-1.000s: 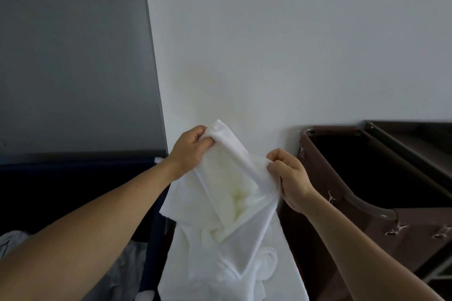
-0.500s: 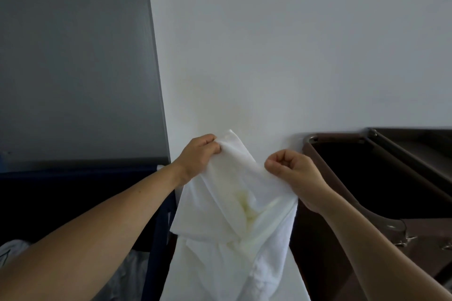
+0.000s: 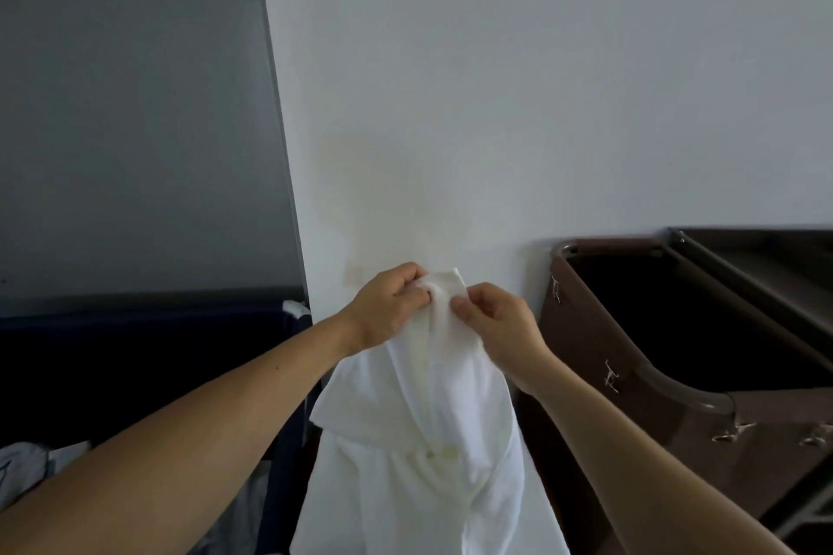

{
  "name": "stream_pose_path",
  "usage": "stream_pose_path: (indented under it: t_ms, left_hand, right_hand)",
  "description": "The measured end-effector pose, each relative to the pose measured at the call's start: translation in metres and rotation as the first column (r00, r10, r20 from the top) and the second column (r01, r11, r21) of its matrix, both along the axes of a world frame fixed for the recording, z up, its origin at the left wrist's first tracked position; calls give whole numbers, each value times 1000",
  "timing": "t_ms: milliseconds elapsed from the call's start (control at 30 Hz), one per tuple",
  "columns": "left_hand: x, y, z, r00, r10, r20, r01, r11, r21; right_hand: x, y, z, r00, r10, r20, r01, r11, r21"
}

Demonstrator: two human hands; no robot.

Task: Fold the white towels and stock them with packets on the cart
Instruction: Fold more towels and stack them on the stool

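A white towel (image 3: pixel 432 428) hangs in front of the white wall, bunched and draped downward past the bottom of the view. My left hand (image 3: pixel 387 306) grips its top edge on the left. My right hand (image 3: pixel 496 320) pinches the same top edge right beside it, so both hands nearly touch. The brown housekeeping cart (image 3: pixel 676 401) with its dark bag opening stands to the right. No packets are in view.
A dark blue bin (image 3: pixel 148 356) stands at the left with crumpled pale linen (image 3: pixel 31 464) in it. The cart's metal rail (image 3: pixel 685 392) and clips run along its near rim. The wall corner lies directly behind the towel.
My hands have come together along the towel's top edge; they were a hand's width apart before. The towel now hangs narrower, gathered at a single point.
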State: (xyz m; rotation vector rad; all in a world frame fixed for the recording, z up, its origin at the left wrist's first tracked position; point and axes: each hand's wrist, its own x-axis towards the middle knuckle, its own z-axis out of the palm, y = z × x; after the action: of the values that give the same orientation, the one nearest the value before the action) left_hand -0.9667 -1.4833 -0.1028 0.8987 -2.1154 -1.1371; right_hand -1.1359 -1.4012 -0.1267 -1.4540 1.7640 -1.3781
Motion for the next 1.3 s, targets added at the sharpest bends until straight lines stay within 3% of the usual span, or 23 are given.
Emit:
stream_pose_path:
  t_ms: [100,167,233,300,367,433,500,600,867,967,1033,1133,1233,1300]
  left_hand:
    - [6,-14,-10,996,11,83,12,964,-266]
    - [9,-24,-19,975,163,153,-57,842,-536]
    - [8,-22,-29,929,358,94,-193,686,-701]
    - [6,-3,-37,932,363,-5,-251,634,-731]
    - [4,23,-47,962,231,144,-82,750,-657]
    - [0,45,-62,901,95,423,135,866,-481]
    - [-7,58,-77,838,31,545,177,929,-324]
    - [-25,68,-94,801,-25,598,137,980,-143]
    - [-66,73,-104,901,163,403,-199,979,49]
    - [-78,67,-91,929,308,204,-348,914,207]
    - [-80,54,-81,911,407,61,-410,884,227]
    - [-62,40,-72,934,356,-34,-328,890,318]
    - [-40,37,-66,980,171,-104,-99,866,490]
    - [-23,28,-58,979,137,-148,-32,829,558]
  right_hand:
    - [-2,-4,8,1000,-13,25,13,1000,-5]
    - [-2,-7,6,999,-39,26,38,999,20]
    - [0,-11,3,996,-86,7,86,996,35]
    - [2,-17,1,991,-130,29,129,992,13]
    - [4,-23,4,983,-181,33,182,983,-17]
    - [6,-28,12,979,-204,10,204,978,-28]
    - [9,-33,16,980,-199,-6,198,980,-32]
    - [12,-38,16,982,-190,16,190,981,-30]
    - [10,-38,11,971,-190,141,193,981,-7]
    - [7,-37,13,976,-124,181,130,991,-21]
    - [5,-35,15,967,-19,255,27,999,-28]
    - [-3,-34,15,914,114,390,-100,993,-56]
    - [-14,-32,17,845,128,519,-86,991,-104]
    - [-20,-27,21,785,183,591,-117,982,-149]
